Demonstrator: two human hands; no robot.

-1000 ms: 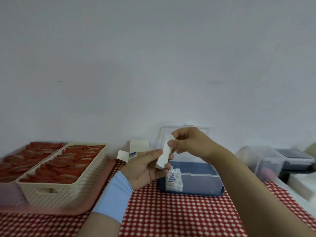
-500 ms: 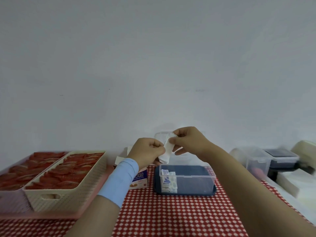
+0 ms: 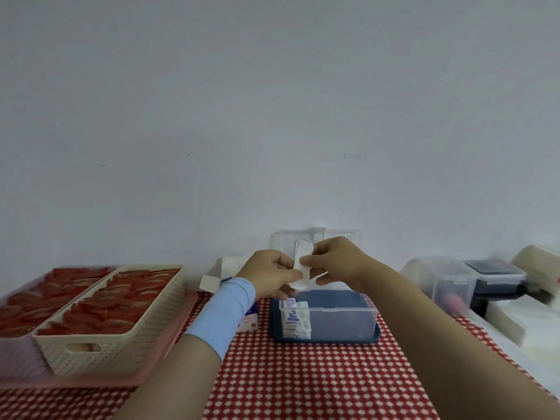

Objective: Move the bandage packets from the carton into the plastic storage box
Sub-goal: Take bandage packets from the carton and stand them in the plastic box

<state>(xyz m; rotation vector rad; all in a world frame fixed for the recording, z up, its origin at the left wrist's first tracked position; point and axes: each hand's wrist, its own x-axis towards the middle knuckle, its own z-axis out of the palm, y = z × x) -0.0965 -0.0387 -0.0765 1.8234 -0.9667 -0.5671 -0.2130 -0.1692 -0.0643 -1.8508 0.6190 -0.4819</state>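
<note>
Both hands hold a small stack of white bandage packets (image 3: 303, 263) upright in the air, just above the left end of the clear plastic storage box (image 3: 342, 324). My left hand (image 3: 269, 272) grips the stack's lower left side; my right hand (image 3: 336, 263) pinches its right edge. Several packets (image 3: 295, 321) stand inside the box at its left end. The box rests on a dark blue tray (image 3: 375, 336). The white carton (image 3: 250, 319), flaps open, stands left of the box, mostly hidden behind my left wrist.
A cream perforated basket (image 3: 121, 338) full of red packets sits on a pink tray (image 3: 169, 353) at the left. A clear lid (image 3: 285, 241) leans on the wall behind the box. Clear and dark containers (image 3: 454, 283) and white stacks (image 3: 509, 319) crowd the right edge.
My left hand turned from palm-up under the stack to a fist gripping its side, and both hands lifted the stack slightly. The view backed off, showing the box and carton lower.
</note>
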